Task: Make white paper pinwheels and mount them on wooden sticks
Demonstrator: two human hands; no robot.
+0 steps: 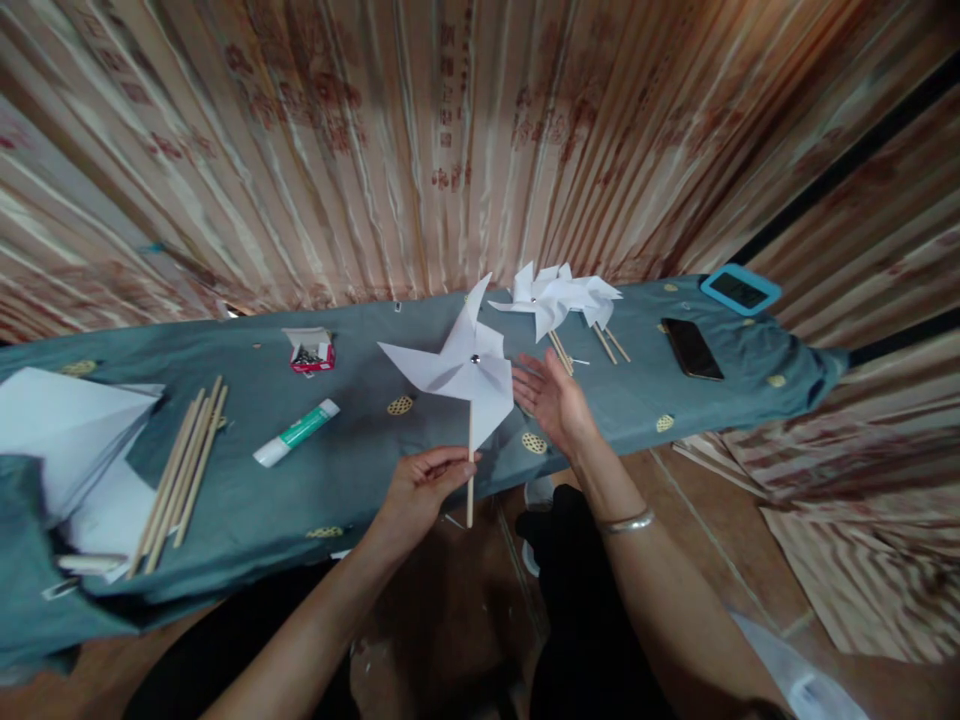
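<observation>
A white paper pinwheel (450, 365) on a thin wooden stick stands upright in front of me, a shiny pin at its centre. My left hand (427, 490) pinches the stick below the blades. Close to the right edge of the blades is my right hand (553, 400), fingers apart and holding nothing; whether its fingertips touch the paper I cannot tell. Behind it, several other white pinwheels (551, 300) lie overlapping on the cloth-covered table, their sticks pointing toward me.
The table's green-grey cloth (360, 450) carries a small red box of pins (319, 355), a glue stick (297, 433), several wooden sticks (180, 470) and white paper sheets (82, 430). At right lie a phone (691, 348) and a blue-framed device (740, 290). A pleated curtain (420, 150) hangs behind.
</observation>
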